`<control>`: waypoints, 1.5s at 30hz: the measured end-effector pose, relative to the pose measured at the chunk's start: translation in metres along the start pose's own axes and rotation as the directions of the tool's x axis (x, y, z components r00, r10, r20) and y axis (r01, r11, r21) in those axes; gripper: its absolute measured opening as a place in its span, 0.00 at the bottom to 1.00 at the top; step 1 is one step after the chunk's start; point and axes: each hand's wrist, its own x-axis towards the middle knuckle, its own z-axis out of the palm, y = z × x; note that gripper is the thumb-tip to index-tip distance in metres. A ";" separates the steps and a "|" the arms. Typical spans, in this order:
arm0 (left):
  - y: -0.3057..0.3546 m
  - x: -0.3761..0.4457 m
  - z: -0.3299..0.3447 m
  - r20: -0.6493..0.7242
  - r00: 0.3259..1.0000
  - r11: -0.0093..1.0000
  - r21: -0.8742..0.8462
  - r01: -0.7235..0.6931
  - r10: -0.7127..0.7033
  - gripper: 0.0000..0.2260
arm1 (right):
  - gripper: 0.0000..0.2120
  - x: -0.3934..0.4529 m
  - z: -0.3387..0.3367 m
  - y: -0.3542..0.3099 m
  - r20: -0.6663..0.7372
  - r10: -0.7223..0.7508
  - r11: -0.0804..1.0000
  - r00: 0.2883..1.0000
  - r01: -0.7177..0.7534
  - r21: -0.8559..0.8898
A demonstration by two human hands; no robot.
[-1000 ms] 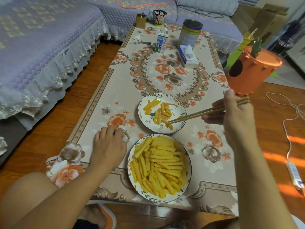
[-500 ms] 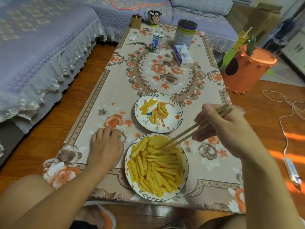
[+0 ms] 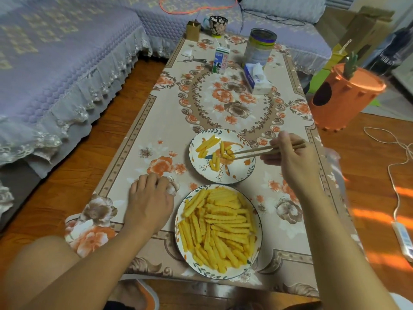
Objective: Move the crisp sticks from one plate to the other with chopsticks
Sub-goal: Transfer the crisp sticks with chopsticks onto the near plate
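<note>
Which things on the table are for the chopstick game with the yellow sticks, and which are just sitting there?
For the job: chopsticks in the right hand; crisp sticks; full near plate; far plate.

Just lying about: milk carton, tin can, tissue pack, mug, keys. The left hand rests on the table.

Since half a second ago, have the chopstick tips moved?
Yes. The chopsticks, held in the right hand, went from the full near plate away to the far plate, tips now among its crisp sticks.
</note>
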 end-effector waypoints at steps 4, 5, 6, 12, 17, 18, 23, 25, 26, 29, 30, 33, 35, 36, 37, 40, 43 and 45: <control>0.000 0.001 0.000 0.008 1.000 1.000 -0.008 0.009 -0.009 0.18 | 0.19 0.006 0.013 0.007 -0.022 0.020 1.000 1.000 -0.020 -0.017; 0.000 0.001 0.000 0.006 1.000 1.000 -0.010 0.008 -0.008 0.18 | 0.19 0.006 0.014 0.007 -0.026 0.030 0.999 0.999 -0.030 -0.012; 0.000 0.000 -0.001 0.005 1.000 1.000 -0.011 0.007 -0.007 0.18 | 0.20 0.006 0.013 0.005 -0.033 0.039 0.999 0.999 -0.039 -0.006; 0.000 0.001 0.000 -0.007 1.000 1.000 -0.024 0.005 -0.005 0.18 | 0.24 -0.013 -0.025 -0.030 -0.107 0.122 0.993 0.987 -0.121 0.017; 0.000 -0.001 0.000 -0.030 1.000 0.999 -0.039 -0.008 0.007 0.17 | 0.27 -0.037 -0.060 -0.055 -0.101 0.237 0.970 0.966 -0.242 -0.037; 0.000 -0.001 0.000 -0.031 1.000 0.999 -0.042 -0.007 0.006 0.18 | 0.27 -0.041 -0.063 -0.056 -0.094 0.247 0.966 0.964 -0.253 -0.049; 0.002 -0.002 -0.001 -0.023 1.000 0.999 -0.039 0.000 -0.001 0.17 | 0.26 -0.055 -0.067 -0.061 -0.037 0.244 0.970 0.969 -0.245 0.002; 0.002 -0.002 -0.001 -0.026 1.000 0.999 -0.041 0.000 -0.001 0.17 | 0.25 -0.061 -0.062 -0.066 0.014 0.220 0.974 0.975 -0.220 0.054; 0.002 -0.002 -0.001 -0.027 1.000 0.999 -0.038 0.000 -0.001 0.17 | 0.24 -0.064 -0.057 -0.068 0.044 0.193 0.977 0.980 -0.196 0.083; 0.002 -0.002 -0.001 -0.022 1.000 1.000 -0.027 0.006 -0.006 0.17 | 0.23 -0.075 -0.032 -0.070 0.183 0.082 0.993 0.980 -0.095 0.065; 0.002 -0.002 -0.001 -0.020 1.000 1.000 -0.023 0.007 -0.007 0.17 | 0.23 -0.078 -0.023 -0.069 0.242 0.039 0.998 0.969 -0.050 0.040; 0.002 -0.002 -0.002 -0.012 1.000 1.000 0.006 0.003 -0.003 0.18 | 0.22 -0.086 0.001 -0.064 0.403 -0.060 0.996 0.913 0.083 -0.040; 0.002 -0.002 -0.003 -0.007 1.000 1.000 0.013 0.004 -0.004 0.18 | 0.23 -0.087 0.008 -0.063 0.455 -0.092 0.988 0.886 0.140 -0.072; 0.002 -0.001 -0.003 -0.002 1.000 1.000 0.017 0.005 -0.005 0.18 | 0.23 -0.087 0.009 -0.063 0.466 -0.104 0.985 0.879 0.157 -0.077; 0.002 -0.001 -0.003 0.001 1.000 1.000 0.019 0.006 -0.006 0.18 | 0.23 -0.087 0.010 -0.064 0.475 -0.113 0.982 0.872 0.172 -0.082; 0.001 -0.001 -0.002 0.002 1.000 1.000 0.012 0.004 -0.004 0.18 | 0.20 -0.081 0.006 -0.067 0.490 -0.121 0.978 0.863 0.189 -0.092; 0.001 -0.001 -0.002 -0.007 1.000 1.000 0.013 -0.004 0.005 0.17 | 0.18 -0.068 -0.006 -0.070 0.421 -0.134 0.983 0.897 0.173 -0.057; 0.000 -0.001 -0.001 -0.007 1.000 1.000 0.021 -0.007 0.007 0.16 | 0.17 -0.054 -0.015 -0.069 0.306 -0.142 0.985 0.941 0.166 -0.056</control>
